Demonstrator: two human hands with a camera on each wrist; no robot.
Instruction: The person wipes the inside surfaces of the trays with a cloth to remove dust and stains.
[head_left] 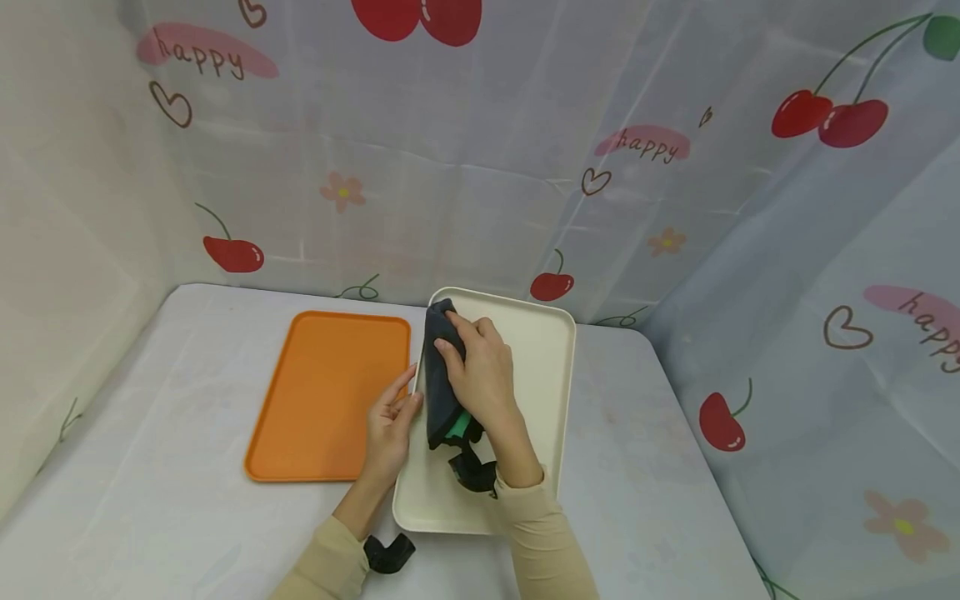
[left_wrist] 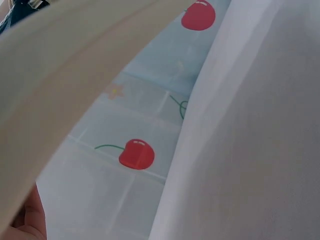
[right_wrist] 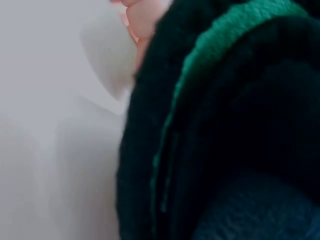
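My right hand (head_left: 483,367) grips a folded dark grey cloth (head_left: 442,400) over the left side of a cream tray (head_left: 536,400). Bright green shows between the folds at the cloth's near end. Up close in the right wrist view, the cloth (right_wrist: 145,150) looks fuzzy and layered, with a green band (right_wrist: 235,25). My left hand (head_left: 390,433) holds the cream tray by its left edge, the thumb at the rim. The tray's far end overlaps the table's back edge. Part of a hand (left_wrist: 32,220) shows at the lower left of the left wrist view.
An orange tray (head_left: 322,400) lies on the white-covered table (head_left: 187,400), left of the cream one and close beside my left hand. A cherry-printed curtain (head_left: 450,167) hangs behind the table and along its right. Black wrist mounts (head_left: 388,554) sit at both sleeves.
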